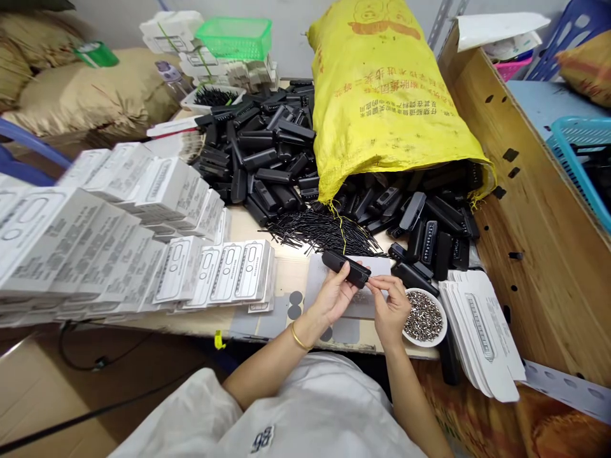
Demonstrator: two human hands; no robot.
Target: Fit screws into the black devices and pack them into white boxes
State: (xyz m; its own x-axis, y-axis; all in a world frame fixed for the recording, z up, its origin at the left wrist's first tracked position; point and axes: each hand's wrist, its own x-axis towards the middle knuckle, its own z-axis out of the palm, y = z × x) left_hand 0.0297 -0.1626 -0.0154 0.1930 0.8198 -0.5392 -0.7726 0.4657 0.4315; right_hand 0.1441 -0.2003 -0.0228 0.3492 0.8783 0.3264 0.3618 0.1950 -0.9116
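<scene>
Hands: left hand (334,294) grasps one black case (346,268); right hand (392,306) pinches its end. One bowl of screws (424,316) beside right hand, one yellow sack (386,102) behind, spilling cases.

Matt black plastic case (346,268) is showing beside shiny metal pins in a bowl (424,316); the woven yellow sack (386,95) is looking coarse.

Cluttered wooden worktable (267,321), tall plywood side panel (539,254) at right, pale wall (291,25) behind, bright overhead light
</scene>
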